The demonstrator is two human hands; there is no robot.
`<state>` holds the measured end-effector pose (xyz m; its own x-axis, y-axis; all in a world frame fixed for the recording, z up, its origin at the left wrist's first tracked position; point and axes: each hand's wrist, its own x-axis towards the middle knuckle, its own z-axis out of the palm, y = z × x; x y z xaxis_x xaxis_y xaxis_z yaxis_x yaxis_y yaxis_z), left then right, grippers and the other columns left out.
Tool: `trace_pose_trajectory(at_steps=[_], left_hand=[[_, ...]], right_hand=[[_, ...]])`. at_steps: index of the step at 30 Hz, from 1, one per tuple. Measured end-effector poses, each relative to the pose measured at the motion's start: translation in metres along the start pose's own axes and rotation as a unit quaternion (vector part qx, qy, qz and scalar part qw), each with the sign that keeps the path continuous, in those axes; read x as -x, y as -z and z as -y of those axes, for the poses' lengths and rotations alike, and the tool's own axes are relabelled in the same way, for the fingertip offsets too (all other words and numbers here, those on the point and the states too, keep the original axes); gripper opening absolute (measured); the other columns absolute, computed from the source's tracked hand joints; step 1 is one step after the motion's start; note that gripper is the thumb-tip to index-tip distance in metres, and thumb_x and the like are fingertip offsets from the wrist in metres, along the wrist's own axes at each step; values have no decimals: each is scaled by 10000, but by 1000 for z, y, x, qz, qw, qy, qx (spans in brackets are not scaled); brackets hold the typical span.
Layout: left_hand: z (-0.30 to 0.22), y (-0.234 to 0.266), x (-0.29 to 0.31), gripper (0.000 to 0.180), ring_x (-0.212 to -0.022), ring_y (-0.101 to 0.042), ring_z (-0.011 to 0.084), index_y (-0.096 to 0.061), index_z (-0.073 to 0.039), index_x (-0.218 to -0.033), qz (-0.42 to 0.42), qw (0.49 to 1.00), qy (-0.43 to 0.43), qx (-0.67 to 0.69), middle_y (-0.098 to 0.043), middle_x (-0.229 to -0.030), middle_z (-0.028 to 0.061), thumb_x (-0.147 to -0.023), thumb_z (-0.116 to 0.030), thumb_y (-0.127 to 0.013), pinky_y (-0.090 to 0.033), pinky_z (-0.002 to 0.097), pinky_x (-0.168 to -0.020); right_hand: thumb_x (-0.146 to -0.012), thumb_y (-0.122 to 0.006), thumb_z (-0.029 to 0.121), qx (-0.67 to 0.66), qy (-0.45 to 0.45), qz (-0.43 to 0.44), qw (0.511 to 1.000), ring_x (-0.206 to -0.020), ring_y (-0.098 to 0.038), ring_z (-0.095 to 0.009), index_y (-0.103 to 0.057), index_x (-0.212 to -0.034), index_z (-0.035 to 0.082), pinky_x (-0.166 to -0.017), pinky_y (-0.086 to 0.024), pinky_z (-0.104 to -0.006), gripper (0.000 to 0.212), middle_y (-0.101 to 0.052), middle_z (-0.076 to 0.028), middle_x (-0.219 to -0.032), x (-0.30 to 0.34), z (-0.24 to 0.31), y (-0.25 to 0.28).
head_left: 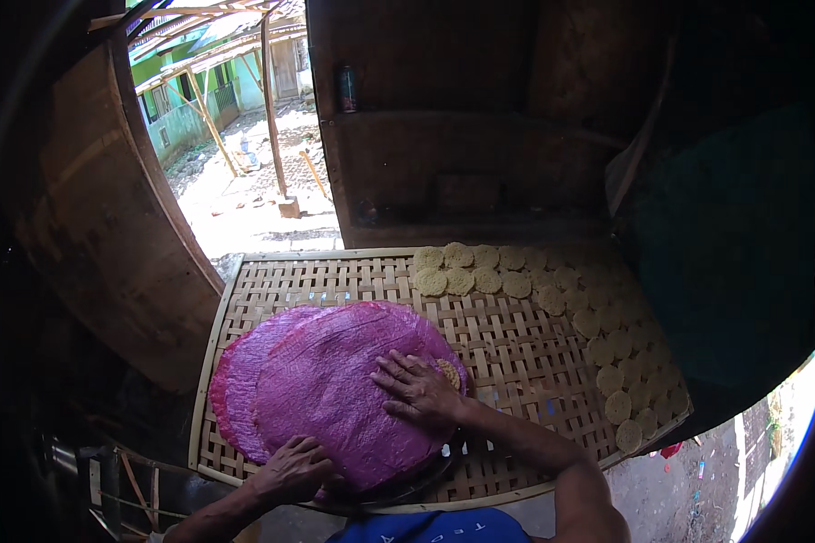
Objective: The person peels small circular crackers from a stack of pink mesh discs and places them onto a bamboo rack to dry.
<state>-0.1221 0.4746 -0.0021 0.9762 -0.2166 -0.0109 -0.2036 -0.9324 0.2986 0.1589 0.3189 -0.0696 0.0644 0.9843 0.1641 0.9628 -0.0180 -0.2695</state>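
A large round pink sheet [335,389], wrinkled and textured, lies over the near left part of a woven bamboo rack. A second pink layer [244,389] shows beneath it on the left. Fingers spread, my right hand [417,389] lies flat on the sheet's right part. Just beside that hand, a pale yellow round [448,373] shows at the sheet's edge. My left hand [294,466] has its fingers curled in at the near left edge of the sheet. Part of a dark round rim [426,484] shows below the sheet's near edge; what it belongs to is hidden.
Rows of flat, pale yellow rounds [516,284] line the far and right sides of the bamboo rack [507,362]. A dark wooden wall [462,145] stands behind it, with a can [347,89] on a ledge. At the left, a wooden panel [100,199] borders a bright opening.
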Motion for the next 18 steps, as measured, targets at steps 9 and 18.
trace_pose_trajectory(at_steps=[9,18], left_hand=[[6,31,66,130,-714,-613,206,-584,-69,-800,-42,940,104,321,-575,-785,43,-683,-60,-638,-487,325,-629],[21,72,-7,200,-781,-577,147,-592,-8,-876,-345,863,101,354,-565,-859,77,-677,12,-593,-458,293,-696]], right_hand=[[-982,-291,598,-24,-26,31,999,-1485,-86,-301,-295,-1511,199,-1204,-64,-479,662,-171,-99,-1599,4,-5,-3],[-981,-439,526,-111,-45,-79,990,-1363,-393,-335,-500,-1374,90,-1132,-290,-472,591,-477,-182,-1419,4,14,10]])
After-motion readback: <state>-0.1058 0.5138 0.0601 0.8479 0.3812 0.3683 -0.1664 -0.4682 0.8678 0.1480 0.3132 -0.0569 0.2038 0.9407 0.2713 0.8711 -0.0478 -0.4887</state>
